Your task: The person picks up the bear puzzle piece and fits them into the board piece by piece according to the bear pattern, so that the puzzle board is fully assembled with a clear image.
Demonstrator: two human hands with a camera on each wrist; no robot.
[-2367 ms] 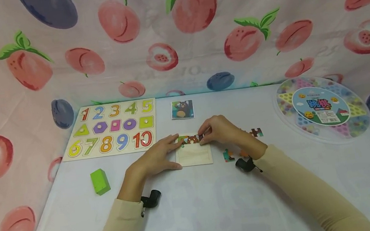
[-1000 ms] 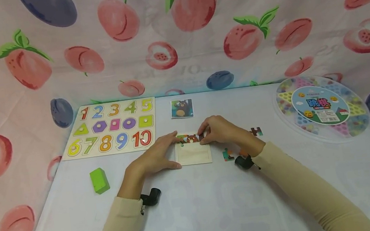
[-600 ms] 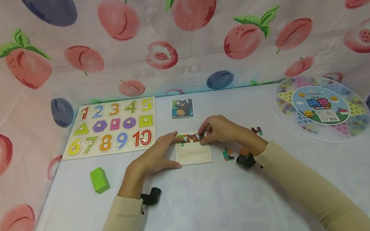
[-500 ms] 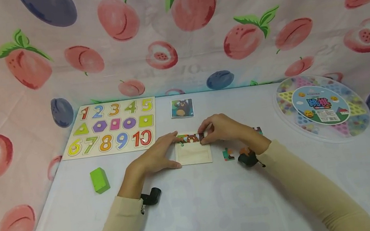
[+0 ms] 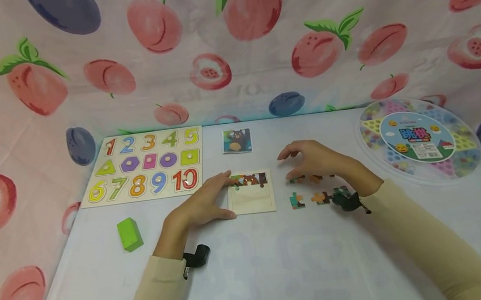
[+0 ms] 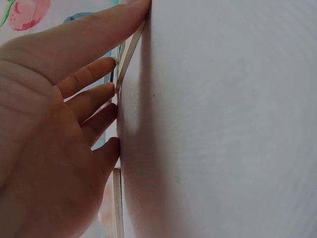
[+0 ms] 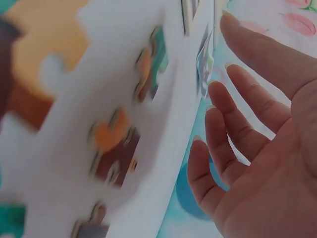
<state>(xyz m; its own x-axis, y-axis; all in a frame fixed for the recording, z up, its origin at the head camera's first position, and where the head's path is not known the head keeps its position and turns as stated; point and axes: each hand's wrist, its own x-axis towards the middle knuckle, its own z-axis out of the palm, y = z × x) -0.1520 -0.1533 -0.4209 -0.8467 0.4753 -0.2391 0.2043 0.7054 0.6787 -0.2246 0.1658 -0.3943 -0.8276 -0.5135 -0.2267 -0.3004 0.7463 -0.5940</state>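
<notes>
A small wooden puzzle tray (image 5: pixel 251 202) lies mid-table, its top row filled with jigsaw pieces (image 5: pixel 250 179) that show a bear's head. My left hand (image 5: pixel 199 202) rests along the tray's left side, thumb at the near corner and fingertips at the far one; the left wrist view shows its fingers (image 6: pixel 91 104) extended. To the right of the tray, my right hand (image 5: pixel 320 160) hovers with nothing in it, thumb and fingers apart. Beneath and in front of it lie several loose jigsaw pieces (image 5: pixel 297 200), some partly covered by the hand; the right wrist view shows an orange-and-brown piece (image 7: pixel 116 153).
Behind the tray lies a bear picture card (image 5: pixel 236 141). A number and shape board (image 5: pixel 142 154) is at the back left, with a green block (image 5: pixel 130 234) nearer. At the back right sits a round board-game box (image 5: pixel 419 140). A fruit-print cloth hangs behind.
My right hand has let go of the jigsaw piece at the top row's right end and moved right, over the loose pieces. My left hand stays at the tray.
</notes>
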